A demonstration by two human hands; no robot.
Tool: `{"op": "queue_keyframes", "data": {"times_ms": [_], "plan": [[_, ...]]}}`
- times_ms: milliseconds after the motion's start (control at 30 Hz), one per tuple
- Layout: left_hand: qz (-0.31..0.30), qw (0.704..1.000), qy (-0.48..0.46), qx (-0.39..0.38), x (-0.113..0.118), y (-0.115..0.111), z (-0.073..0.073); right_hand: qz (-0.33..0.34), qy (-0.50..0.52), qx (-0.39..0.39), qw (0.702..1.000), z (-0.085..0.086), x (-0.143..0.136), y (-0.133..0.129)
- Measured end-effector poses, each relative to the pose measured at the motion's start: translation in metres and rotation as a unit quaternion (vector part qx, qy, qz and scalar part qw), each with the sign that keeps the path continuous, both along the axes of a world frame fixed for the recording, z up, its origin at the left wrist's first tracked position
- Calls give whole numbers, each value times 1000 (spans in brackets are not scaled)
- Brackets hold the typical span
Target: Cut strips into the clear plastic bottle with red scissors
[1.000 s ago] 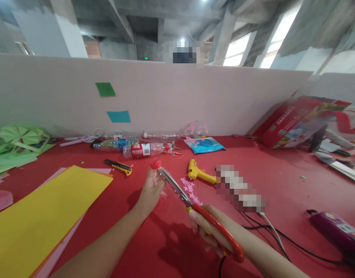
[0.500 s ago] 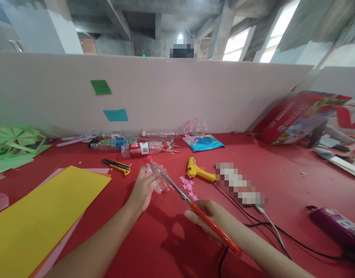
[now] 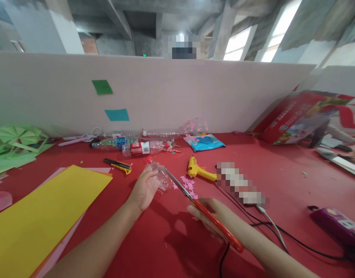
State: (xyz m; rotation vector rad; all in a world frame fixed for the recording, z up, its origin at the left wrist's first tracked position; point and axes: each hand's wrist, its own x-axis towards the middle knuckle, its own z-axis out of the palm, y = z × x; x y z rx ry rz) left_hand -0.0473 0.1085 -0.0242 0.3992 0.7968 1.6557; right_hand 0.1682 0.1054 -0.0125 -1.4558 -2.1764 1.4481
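My left hand (image 3: 146, 187) is closed around a clear plastic bottle piece (image 3: 162, 178) with a red cap, tilted over the table. In my right hand (image 3: 214, 218) is a pair of scissors (image 3: 206, 214) with red handles. Its metal blades point up and left and meet the bottle piece; I cannot tell how far apart they are. Pink paper stars (image 3: 189, 186) lie just beyond the blades. A yellow glue gun (image 3: 199, 172) rests on the table past the stars.
Yellow paper sheets (image 3: 50, 216) lie at left, beside a utility knife (image 3: 118, 166). Plastic bottles (image 3: 139, 148) and a blue packet (image 3: 204, 143) line the white partition (image 3: 171, 92). Black cables (image 3: 299, 241) run at right near a purple device (image 3: 338, 227).
The bottle piece has turned slightly in my left hand, with its cap now lower and less visible. The scissors have shifted a little to the right.
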Motion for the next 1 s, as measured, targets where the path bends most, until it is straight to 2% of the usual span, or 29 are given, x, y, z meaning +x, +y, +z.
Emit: {"op": "queue_keyframes", "data": {"times_ms": [200, 367, 567, 733, 1000], "plan": [[54, 998, -20, 0, -6, 3, 0, 5, 12, -41, 999, 4, 3, 2], [71, 997, -30, 8, -12, 4, 0, 52, 12, -87, 995, 13, 10, 1], [77, 997, -22, 20, -14, 4, 1, 60, -33, -37, 997, 12, 13, 1], [81, 996, -29, 12, -12, 4, 1, 40, -30, -39, 998, 4, 15, 5], [91, 996, -7, 21, -13, 8, -3, 41, -9, -56, 998, 4, 15, 5]]}}
